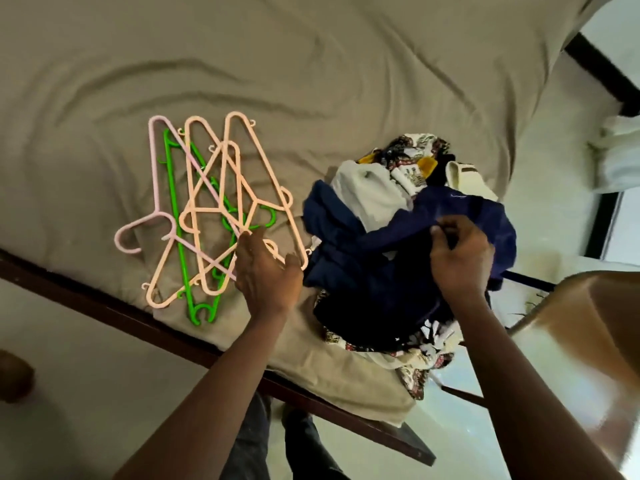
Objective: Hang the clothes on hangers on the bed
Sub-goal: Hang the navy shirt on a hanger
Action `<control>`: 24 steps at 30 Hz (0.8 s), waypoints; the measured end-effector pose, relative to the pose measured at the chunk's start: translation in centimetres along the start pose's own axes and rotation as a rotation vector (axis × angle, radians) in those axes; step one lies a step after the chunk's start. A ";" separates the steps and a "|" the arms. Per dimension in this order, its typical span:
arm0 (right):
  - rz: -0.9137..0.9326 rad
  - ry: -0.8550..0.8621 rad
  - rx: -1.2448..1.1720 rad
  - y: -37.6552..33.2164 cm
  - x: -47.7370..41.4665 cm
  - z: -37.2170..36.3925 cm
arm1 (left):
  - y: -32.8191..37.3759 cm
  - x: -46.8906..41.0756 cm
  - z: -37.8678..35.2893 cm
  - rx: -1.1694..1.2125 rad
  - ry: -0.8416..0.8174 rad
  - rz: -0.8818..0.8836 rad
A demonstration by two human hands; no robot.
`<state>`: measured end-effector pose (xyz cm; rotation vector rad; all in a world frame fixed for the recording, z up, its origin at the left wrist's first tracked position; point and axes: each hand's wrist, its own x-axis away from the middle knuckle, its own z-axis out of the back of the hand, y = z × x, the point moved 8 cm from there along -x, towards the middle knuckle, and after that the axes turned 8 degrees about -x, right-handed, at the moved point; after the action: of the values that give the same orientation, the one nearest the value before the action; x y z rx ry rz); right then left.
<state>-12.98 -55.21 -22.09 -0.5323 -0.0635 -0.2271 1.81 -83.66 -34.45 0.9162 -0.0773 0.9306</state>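
On the beige-sheeted bed [311,81], the right hand [460,258] had its grip pinched on a fold of the navy blue cloth garment [381,244] topping the clothes heap [412,154]. The left hand [266,268], grip loosely spread, touched the near ends of the tangled peach, pink and green plastic hangers [207,209], which lay just left of the heap.

A bed [311,64] with a wrinkled olive-tan sheet carries tangled peach, pink and green plastic hangers [207,209] beside a heap of navy, white and patterned clothes [398,244].
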 end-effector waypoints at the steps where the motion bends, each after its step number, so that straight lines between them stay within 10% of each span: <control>1: -0.016 0.017 -0.139 -0.4 0.0 1.3 | 1.5 0.4 0.0 0.012 -0.028 -0.059; 9: 0.069 -0.294 -0.855 -8.2 4.9 12.5 | 18.5 12.1 3.8 0.111 -0.390 -0.608; 18: 0.411 -0.660 -0.724 -13.3 12.0 27.5 | 32.9 25.1 18.7 0.482 -0.273 -0.748; 24: 0.436 -0.437 -0.441 -10.1 12.7 28.6 | 38.9 29.7 28.1 0.754 -0.226 -0.766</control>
<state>-2.98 -51.65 9.01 -1.0119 -0.3231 0.3141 1.15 -73.81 21.10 1.5897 0.4367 0.1068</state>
